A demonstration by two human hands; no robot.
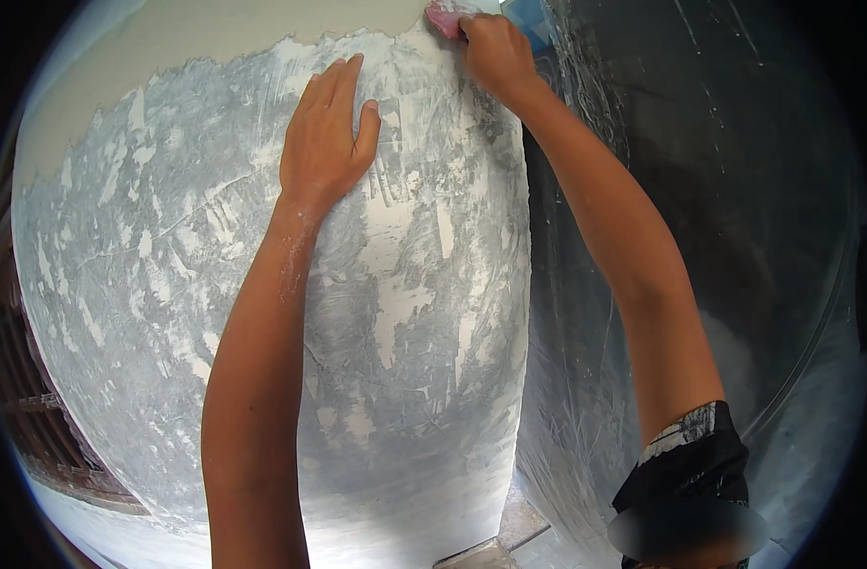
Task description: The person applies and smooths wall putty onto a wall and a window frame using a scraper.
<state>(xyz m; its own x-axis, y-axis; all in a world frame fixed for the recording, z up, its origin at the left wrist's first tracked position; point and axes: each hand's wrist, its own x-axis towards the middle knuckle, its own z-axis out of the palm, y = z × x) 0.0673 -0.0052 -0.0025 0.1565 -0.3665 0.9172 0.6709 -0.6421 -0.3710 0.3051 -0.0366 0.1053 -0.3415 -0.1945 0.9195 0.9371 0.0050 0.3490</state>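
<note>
My left hand (327,137) lies flat against a large grey and white wall surface (263,247), its fingers stretched upward and the thumb apart. Higher and to the right, my right hand (500,55) is closed on a small pink scraper-like tool (445,17) near the wall's right edge. Much of the tool is hidden by my fingers, so its exact kind is unclear. Patches and streaks of white filler mark the grey surface. Along the top, a smooth beige coat (196,28) ends in a ragged edge above my left hand.
Dark plastic sheeting (718,190) with pale smears hangs right of the wall edge. A blue patterned item (532,21) shows beside my right hand. Brown slats (49,427) stand at the lower left. Tiled floor (519,520) is visible at the bottom.
</note>
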